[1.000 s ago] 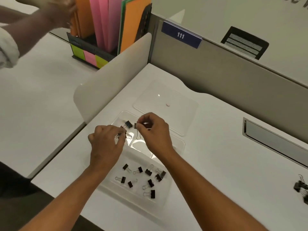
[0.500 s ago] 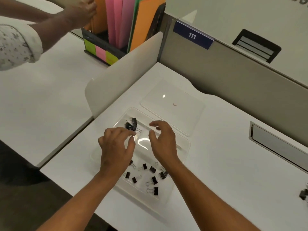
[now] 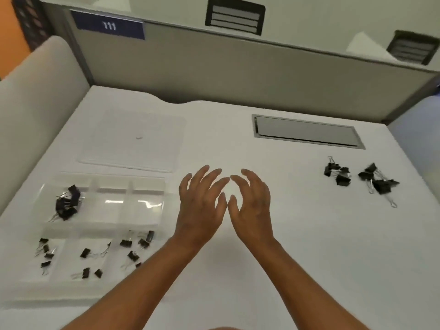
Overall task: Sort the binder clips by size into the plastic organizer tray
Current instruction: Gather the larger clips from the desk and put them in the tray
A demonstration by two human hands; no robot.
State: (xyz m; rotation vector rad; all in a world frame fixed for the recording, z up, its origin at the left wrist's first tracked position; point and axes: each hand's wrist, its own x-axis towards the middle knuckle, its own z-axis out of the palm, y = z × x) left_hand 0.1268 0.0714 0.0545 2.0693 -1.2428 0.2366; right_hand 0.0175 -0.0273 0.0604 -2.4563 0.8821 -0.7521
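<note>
Black binder clips (image 3: 360,178) lie right of both empty hands (image 3: 225,206).

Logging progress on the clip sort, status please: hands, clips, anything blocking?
Left hand and right hand open, empty, between tray and pile. Organizer tray partly filled. Unsorted clips loose at right. Nothing blocking.

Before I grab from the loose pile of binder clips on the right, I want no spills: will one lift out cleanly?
Probably not. In the loose pile the wire handles look interlocked, so neighbours may snag and come along. Each clip seems small, stiff and light, likely easy to pinch by its black body. Both hands, left hand and right hand, are free to hold the rest down.
</note>
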